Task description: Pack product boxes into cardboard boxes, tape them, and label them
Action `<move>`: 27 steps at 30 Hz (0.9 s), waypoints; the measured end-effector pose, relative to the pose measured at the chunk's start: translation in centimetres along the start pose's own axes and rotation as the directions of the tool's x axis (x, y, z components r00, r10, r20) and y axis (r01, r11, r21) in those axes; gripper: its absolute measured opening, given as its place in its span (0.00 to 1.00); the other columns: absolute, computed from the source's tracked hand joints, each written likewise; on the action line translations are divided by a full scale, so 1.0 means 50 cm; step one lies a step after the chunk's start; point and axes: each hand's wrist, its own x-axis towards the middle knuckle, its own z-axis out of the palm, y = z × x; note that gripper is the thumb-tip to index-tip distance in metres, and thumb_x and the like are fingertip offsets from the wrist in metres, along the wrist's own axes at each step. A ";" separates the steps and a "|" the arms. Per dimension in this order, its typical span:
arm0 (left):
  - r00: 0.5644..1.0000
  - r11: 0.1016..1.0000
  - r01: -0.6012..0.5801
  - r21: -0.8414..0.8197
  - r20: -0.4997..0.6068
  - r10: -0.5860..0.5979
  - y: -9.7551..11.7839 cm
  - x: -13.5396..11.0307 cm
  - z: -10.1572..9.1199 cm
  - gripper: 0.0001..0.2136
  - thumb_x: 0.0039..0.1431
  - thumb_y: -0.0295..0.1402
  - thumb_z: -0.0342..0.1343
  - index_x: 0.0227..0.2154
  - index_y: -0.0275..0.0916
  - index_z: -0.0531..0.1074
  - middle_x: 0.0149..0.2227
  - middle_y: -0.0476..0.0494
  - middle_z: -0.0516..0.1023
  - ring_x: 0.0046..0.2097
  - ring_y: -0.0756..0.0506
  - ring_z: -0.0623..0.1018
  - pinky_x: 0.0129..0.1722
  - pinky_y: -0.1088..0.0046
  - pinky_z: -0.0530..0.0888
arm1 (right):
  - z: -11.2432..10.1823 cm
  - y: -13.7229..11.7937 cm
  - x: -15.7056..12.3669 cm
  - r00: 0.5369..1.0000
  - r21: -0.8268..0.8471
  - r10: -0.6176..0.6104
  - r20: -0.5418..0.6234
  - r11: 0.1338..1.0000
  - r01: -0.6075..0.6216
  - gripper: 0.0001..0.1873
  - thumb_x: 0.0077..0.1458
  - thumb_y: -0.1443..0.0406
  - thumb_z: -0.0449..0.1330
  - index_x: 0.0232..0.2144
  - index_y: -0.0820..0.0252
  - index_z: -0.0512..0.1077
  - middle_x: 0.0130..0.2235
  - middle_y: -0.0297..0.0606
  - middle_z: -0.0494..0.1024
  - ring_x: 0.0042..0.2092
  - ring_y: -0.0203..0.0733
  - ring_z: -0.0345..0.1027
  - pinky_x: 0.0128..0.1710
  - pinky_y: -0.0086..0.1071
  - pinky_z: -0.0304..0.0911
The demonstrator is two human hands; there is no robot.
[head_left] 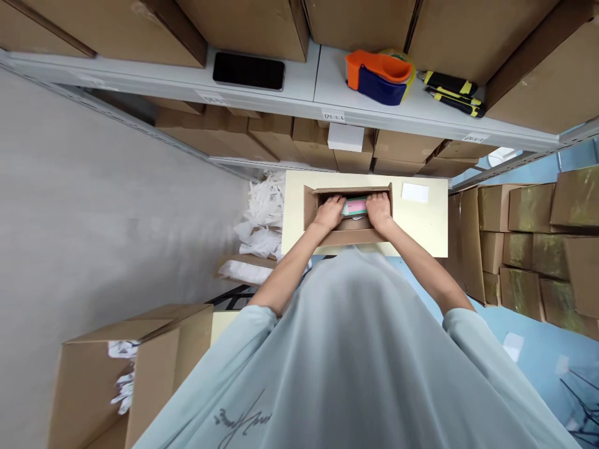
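An open cardboard box (349,237) stands on a pale yellow table (421,231), its flaps folded outward. Inside it lies a small pink and green packet (356,206). My left hand (330,212) reaches into the box and is closed on the packet's left end. At the packet's right end, my right hand (379,211) is closed on it too, with fingertips bent down over the edge. What lies under the packet is mostly hidden, apart from a bit of something white.
A white card (415,192) lies right of the box. On the shelf (299,75) ahead are a phone (248,71), an orange and blue tape dispenser (380,76) and utility knives (452,92). Stacked cartons (528,249) stand right; white packing material (266,212) and a large open carton (154,368) are left.
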 end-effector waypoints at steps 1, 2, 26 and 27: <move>0.998 0.999 -0.014 -0.043 -0.061 0.011 -0.009 -0.026 -0.011 0.29 0.64 0.22 0.64 0.68 0.40 0.76 0.71 0.30 0.75 0.70 0.28 0.75 0.70 0.51 0.76 | -0.012 0.004 -0.034 0.999 -0.031 0.032 -0.035 0.999 -0.033 0.23 0.74 0.73 0.47 0.60 0.74 0.77 0.56 0.70 0.81 0.60 0.63 0.71 0.64 0.57 0.58; 0.990 0.996 -0.031 -0.086 -0.136 0.019 -0.018 -0.056 -0.023 0.27 0.66 0.24 0.63 0.67 0.41 0.77 0.69 0.32 0.77 0.69 0.29 0.77 0.70 0.51 0.76 | -0.023 0.009 -0.072 0.995 -0.063 0.052 -0.086 0.996 -0.058 0.23 0.74 0.73 0.47 0.61 0.72 0.77 0.57 0.68 0.81 0.60 0.62 0.71 0.63 0.53 0.58; 0.697 0.863 0.394 -0.315 -0.510 -0.504 -0.011 -0.294 -0.064 0.05 0.67 0.34 0.63 0.36 0.41 0.82 0.41 0.38 0.88 0.45 0.35 0.85 0.52 0.59 0.78 | -0.009 0.048 -0.279 0.823 0.342 0.303 -0.481 0.929 -0.142 0.11 0.67 0.58 0.57 0.32 0.53 0.71 0.35 0.41 0.81 0.40 0.51 0.74 0.52 0.45 0.64; 0.693 0.864 0.389 -0.321 -0.516 -0.504 -0.017 -0.323 -0.064 0.05 0.67 0.34 0.63 0.37 0.41 0.82 0.40 0.39 0.88 0.44 0.36 0.85 0.51 0.60 0.78 | -0.005 0.030 -0.294 0.823 0.342 0.291 -0.488 0.931 -0.127 0.11 0.67 0.57 0.57 0.32 0.53 0.71 0.35 0.41 0.81 0.40 0.51 0.74 0.52 0.45 0.65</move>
